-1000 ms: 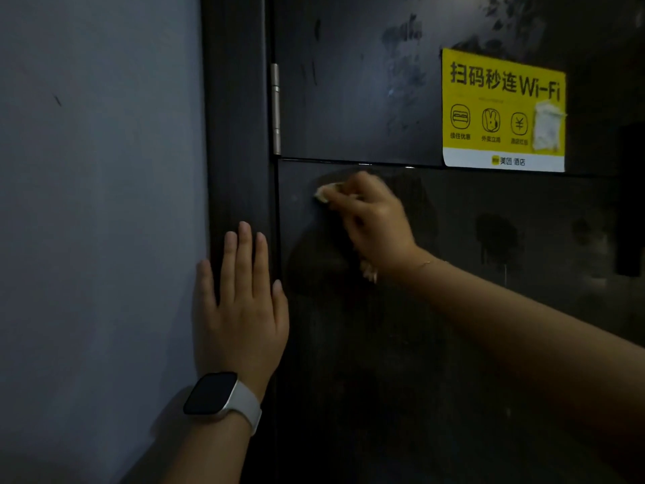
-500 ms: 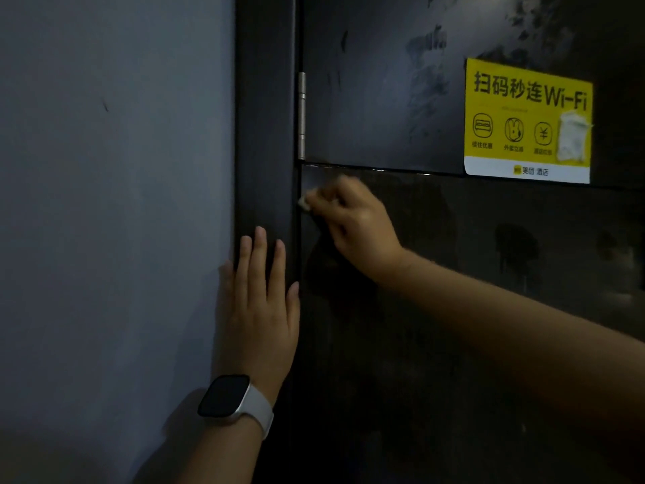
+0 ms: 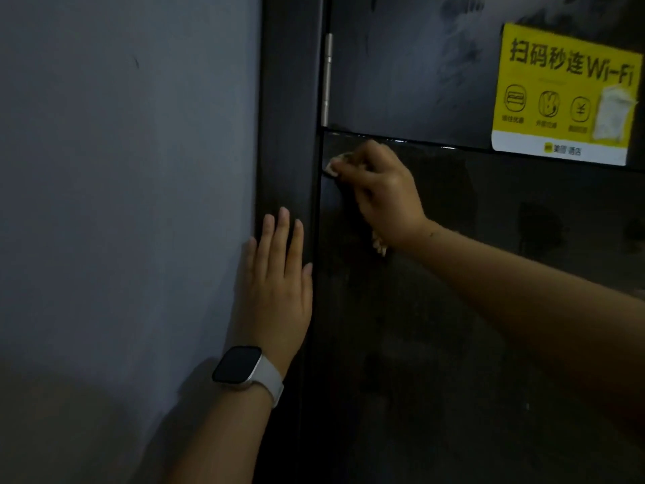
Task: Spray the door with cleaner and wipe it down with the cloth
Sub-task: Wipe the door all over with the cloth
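A dark door (image 3: 453,326) fills the right half of the head view, with smeared marks on its upper panel. My right hand (image 3: 380,193) grips a pale cloth (image 3: 379,245) and presses it against the lower panel, close to the hinge edge just under the panel seam. Only small bits of the cloth show at my fingertips and below my wrist. My left hand (image 3: 279,284) lies flat with straight fingers on the dark door frame (image 3: 289,134), a watch on its wrist. No spray bottle is in view.
A grey wall (image 3: 122,204) takes up the left half. A metal hinge (image 3: 328,78) sits at the door's left edge above my right hand. A yellow Wi-Fi sticker (image 3: 565,96) is stuck at the upper right of the door.
My right hand with the cloth has slid left along the top of the lower panel to the hinge edge. The left hand has stayed flat on the frame. The view has shifted left.
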